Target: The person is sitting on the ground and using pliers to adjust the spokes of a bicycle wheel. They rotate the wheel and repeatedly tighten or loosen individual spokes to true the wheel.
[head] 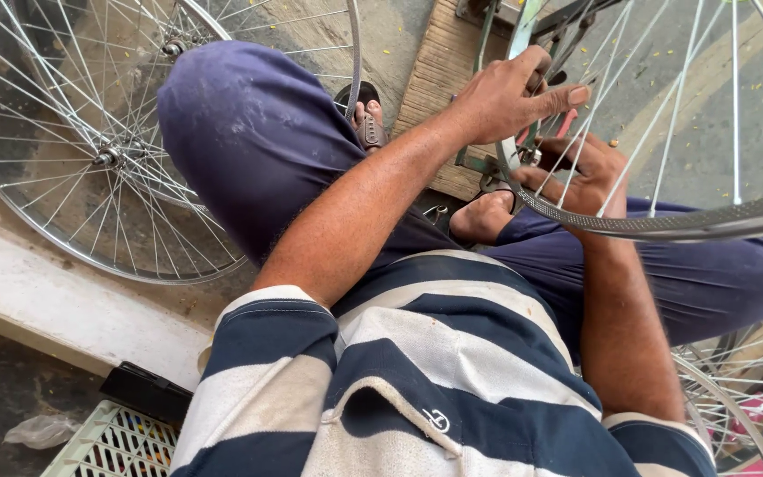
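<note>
Spare wheels: two spoked wheels [90,150] lie flat at the left edge of the floor, beside my knee; untouched.
Left hand: my left hand [509,97] is closed around the upper part of a green metal stand [523,53], thumb stretched toward the spokes.
Wheel in work: the bare silver rim [664,225] sits in that stand in front of my lap, running out to the right edge of view.
Right hand: my right hand [580,172] reaches through the spokes, fingers pinched narrow near the rim; I cannot tell what they hold.
Handling, my judgement: the wheel is light, with a stiff rim; thin spokes bend, smooth metal slips. Best taken by the rim.
</note>
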